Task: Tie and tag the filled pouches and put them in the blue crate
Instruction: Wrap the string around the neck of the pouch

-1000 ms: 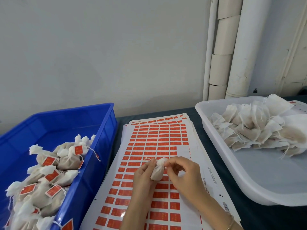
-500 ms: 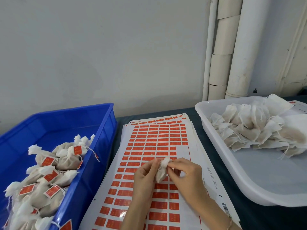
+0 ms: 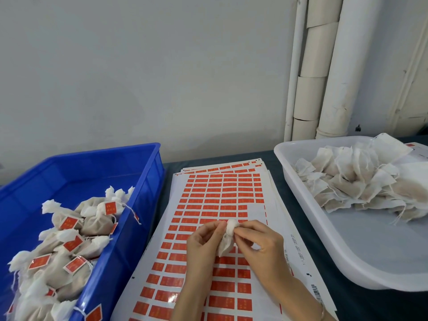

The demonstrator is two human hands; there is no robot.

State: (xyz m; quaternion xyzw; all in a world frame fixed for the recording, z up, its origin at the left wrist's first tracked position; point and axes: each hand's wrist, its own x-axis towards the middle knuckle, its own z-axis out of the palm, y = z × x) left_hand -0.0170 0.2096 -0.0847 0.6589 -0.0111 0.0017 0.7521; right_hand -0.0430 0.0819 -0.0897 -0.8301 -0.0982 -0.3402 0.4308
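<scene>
From the head camera, looking down over the work: both hands meet in the middle of the frame, above the stack of label sheets (image 3: pixel 220 195) with their rows of orange-red stickers. Between them is a small white pouch (image 3: pixel 225 243), held just above the sheets, its gathered neck pointing up. The left hand (image 3: pixel 202 243) has its fingers curled in against the pouch's left side, pinching at the neck. The right hand (image 3: pixel 260 244) pinches the neck from the other side, thumb and forefinger closed on the bunched fabric at the top. Whether a string is already round that neck is too fine to tell. A thin bracelet (image 3: pixel 322 311) shows at the right wrist. On the left sits the blue crate (image 3: pixel 148 181), and inside it a heap of tied pouches (image 3: pixel 69 239), each with a red tag, piled toward the near corner. On the right is a white tray (image 3: pixel 324 239) with a pile of untied pouches (image 3: pixel 359 179) at its far end, loose strings trailing from them. Crate, sheets and tray all rest on a dark tabletop (image 3: pixel 347 304), the sheets between the two containers. Behind stands a pale wall, with white pipes (image 3: pixel 335 66) rising in the right-hand corner.
</scene>
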